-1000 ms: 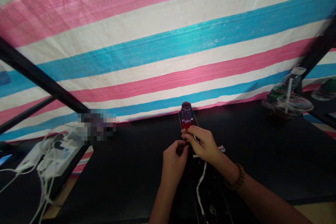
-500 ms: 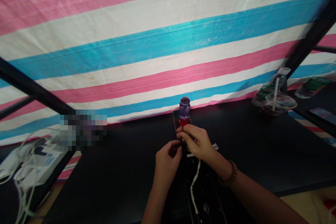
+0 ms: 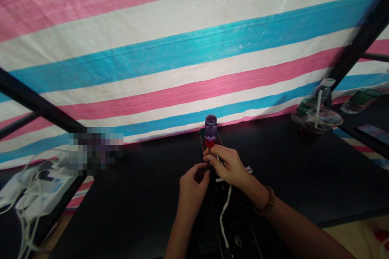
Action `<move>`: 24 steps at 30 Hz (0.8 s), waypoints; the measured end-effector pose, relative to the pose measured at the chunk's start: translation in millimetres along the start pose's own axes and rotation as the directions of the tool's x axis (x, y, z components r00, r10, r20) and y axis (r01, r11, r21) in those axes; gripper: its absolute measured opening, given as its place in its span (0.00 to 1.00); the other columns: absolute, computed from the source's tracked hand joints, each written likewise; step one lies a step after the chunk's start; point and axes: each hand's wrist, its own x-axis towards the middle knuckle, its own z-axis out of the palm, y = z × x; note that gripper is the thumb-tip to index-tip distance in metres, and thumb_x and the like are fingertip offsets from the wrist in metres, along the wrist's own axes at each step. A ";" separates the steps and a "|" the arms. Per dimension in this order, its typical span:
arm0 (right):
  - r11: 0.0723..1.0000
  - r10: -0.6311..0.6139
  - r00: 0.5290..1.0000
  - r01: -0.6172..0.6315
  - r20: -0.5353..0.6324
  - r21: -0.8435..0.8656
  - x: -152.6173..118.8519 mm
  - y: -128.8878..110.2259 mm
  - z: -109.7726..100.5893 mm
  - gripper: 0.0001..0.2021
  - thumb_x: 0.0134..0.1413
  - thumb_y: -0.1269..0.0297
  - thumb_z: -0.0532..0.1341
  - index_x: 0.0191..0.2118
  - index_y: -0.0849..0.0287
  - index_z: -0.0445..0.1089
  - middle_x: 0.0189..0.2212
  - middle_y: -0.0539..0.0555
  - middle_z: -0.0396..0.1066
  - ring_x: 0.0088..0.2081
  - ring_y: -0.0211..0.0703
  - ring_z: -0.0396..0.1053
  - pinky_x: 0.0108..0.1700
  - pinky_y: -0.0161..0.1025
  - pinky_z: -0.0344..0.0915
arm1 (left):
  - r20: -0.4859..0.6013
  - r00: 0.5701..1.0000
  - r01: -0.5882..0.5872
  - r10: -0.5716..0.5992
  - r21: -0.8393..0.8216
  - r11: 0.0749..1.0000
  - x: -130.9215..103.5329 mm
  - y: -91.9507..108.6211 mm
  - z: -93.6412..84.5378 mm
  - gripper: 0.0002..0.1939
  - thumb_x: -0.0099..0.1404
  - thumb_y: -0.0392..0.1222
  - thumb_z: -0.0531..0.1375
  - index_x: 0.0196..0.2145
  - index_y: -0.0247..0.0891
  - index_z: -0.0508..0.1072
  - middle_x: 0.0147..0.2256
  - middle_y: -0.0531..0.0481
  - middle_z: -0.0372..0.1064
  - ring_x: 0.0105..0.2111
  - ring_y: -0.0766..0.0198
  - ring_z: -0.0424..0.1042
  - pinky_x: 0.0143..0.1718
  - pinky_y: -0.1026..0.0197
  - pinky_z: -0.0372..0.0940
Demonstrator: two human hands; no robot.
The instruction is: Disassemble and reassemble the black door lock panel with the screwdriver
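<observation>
I have the right hand [image 3: 229, 166] pinched on the shaft of the purple-and-red screwdriver [image 3: 210, 131], which stands nearly upright, handle on top, over a long dark panel [image 3: 241, 214] on the black counter [image 3: 136, 194]. My left hand [image 3: 192, 182] is curled beside the screwdriver's lower end, thumb and forefinger nearly meeting; I can't tell whether they grip anything. A white cable [image 3: 225, 212] runs along the panel.

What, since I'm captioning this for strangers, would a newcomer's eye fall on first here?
Probably the pink, white and blue striped tarpaulin filling the background. Then, near the centre, the purple-and-red screwdriver, held roughly upright by the right hand, with the left hand just below.
</observation>
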 end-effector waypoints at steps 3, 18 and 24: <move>1.000 -0.015 1.000 0.015 -0.003 0.002 1.0 -0.4 -1.6 0.05 0.61 0.67 0.60 0.36 0.58 0.74 0.33 0.54 0.75 0.35 0.40 0.74 0.39 0.36 0.72 | -0.010 1.000 -0.015 0.015 -0.003 1.000 -1.0 -1.5 0.6 0.14 0.61 0.44 0.61 0.42 0.36 0.77 0.36 0.47 0.79 0.35 0.58 0.78 0.40 0.58 0.71; 0.994 0.100 0.993 -0.102 0.067 0.028 0.3 -1.1 -4.6 0.11 0.65 0.70 0.53 0.45 0.58 0.72 0.41 0.56 0.78 0.39 0.39 0.77 0.44 0.36 0.72 | -0.025 1.000 -0.011 0.011 0.001 1.000 -0.4 0.4 1.0 0.13 0.60 0.43 0.61 0.41 0.37 0.78 0.37 0.46 0.80 0.36 0.57 0.79 0.41 0.57 0.72; 1.000 0.019 0.999 -0.019 -0.042 -0.009 0.5 -0.4 1.8 0.04 0.60 0.67 0.62 0.36 0.57 0.75 0.36 0.56 0.77 0.38 0.44 0.76 0.41 0.38 0.73 | -0.045 0.999 -0.017 0.017 -0.004 1.000 -1.6 2.9 2.2 0.11 0.60 0.43 0.61 0.39 0.37 0.79 0.36 0.46 0.79 0.35 0.58 0.78 0.39 0.59 0.72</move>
